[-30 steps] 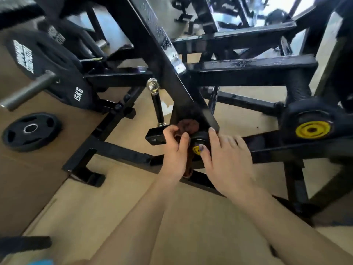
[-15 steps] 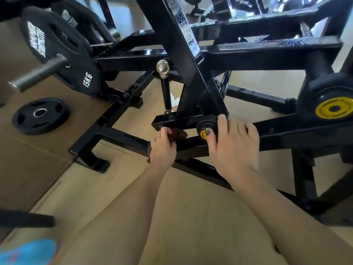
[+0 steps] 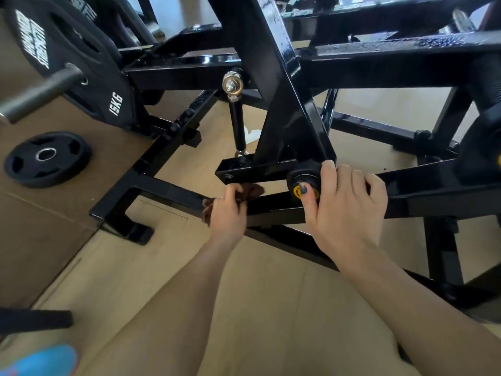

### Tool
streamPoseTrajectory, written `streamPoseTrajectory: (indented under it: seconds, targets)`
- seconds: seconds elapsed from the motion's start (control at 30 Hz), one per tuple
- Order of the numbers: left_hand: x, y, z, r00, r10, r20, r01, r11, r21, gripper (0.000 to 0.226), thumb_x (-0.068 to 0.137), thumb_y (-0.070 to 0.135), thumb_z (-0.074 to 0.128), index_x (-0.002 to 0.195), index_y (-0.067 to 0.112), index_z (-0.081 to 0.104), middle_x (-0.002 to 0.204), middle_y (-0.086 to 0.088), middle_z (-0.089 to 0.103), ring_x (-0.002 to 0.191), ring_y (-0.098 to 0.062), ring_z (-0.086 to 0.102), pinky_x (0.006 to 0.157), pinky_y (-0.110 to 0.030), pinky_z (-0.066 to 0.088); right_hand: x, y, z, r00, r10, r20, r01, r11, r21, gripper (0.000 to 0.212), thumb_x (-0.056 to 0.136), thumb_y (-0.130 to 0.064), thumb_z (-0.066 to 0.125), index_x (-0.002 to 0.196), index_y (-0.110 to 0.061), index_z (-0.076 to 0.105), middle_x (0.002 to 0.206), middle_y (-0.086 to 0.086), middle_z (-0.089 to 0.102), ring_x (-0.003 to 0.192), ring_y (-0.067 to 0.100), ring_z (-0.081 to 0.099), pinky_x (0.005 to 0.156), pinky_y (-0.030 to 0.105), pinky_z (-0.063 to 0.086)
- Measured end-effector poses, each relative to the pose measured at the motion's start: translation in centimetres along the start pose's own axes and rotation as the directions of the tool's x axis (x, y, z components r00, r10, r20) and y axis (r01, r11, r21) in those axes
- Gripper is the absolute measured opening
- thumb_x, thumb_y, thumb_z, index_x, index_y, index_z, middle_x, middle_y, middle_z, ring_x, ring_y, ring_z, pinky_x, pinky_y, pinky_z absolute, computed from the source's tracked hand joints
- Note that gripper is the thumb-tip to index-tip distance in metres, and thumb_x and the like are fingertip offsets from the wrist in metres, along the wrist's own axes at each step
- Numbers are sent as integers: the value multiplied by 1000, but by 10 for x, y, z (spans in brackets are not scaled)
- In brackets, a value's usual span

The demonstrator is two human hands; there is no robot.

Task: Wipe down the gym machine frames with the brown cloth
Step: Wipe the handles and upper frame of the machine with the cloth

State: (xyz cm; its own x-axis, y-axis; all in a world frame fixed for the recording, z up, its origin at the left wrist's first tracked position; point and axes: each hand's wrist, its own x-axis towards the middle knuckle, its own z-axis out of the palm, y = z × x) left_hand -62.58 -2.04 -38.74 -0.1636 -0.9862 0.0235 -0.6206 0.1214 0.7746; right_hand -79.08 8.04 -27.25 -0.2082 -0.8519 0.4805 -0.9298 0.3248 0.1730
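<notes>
A black steel gym machine frame point(image 3: 271, 85) fills the upper view, with a slanted upright meeting a low cross bar point(image 3: 273, 206). My left hand point(image 3: 226, 213) grips the bunched brown cloth point(image 3: 252, 189) against that low bar, just under a short black bracket point(image 3: 244, 168). Most of the cloth is hidden by my fingers. My right hand point(image 3: 344, 210) rests on the bar beside it, fingers draped over the top and thumb lying across a black pivot cap with a yellow centre point(image 3: 303, 183).
A 15 kg plate point(image 3: 81, 77) hangs on a grey sleeve point(image 3: 38, 92) at upper left. A smaller plate point(image 3: 47, 158) lies on the brown mat. A chrome-ended link rod point(image 3: 235, 115) stands just above my left hand. Pale wood floor lies below.
My left hand has slid the cloth down from the upright's base near the pivot to the low bar on the left. My right hand stays at the pivot cap. The view has moved closer.
</notes>
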Motion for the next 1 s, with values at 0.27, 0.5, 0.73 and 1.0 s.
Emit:
streamPoseTrajectory:
  seconds: [0.27,0.5,0.73,1.0]
  targets:
    - [-17,39,4,995,31,-99,-35,998,-45,19,102,28,55,114,38,43,102,14,63,98,-14,61,74,-42,54,1,-2,0,1000,7,3,-7,999,-40,62,108,-52,11,126,-6,48,95,15,61,86,34,57,85,43,30]
    - [-22,29,2,983,175,-62,-166,977,134,30,100,26,58,121,40,42,107,10,64,93,-14,60,66,-34,49,0,-2,1,1000,-5,-31,4,999,-33,61,109,-51,15,126,-3,48,94,15,61,84,34,55,84,43,30]
    - [-2,-6,-15,997,-73,-28,78,958,277,31,103,27,55,130,34,43,118,3,65,98,-21,64,82,-46,60,0,0,2,1000,-20,-20,19,998,-52,61,109,-50,14,128,-3,48,99,17,63,88,35,58,87,44,31]
    - [-53,56,16,975,112,-189,-52,953,298,26,104,31,50,129,28,45,118,2,63,109,-24,56,75,-44,56,0,0,4,1000,-2,-30,1,1000,-10,61,109,-51,14,127,-5,50,101,14,64,91,33,58,89,43,33]
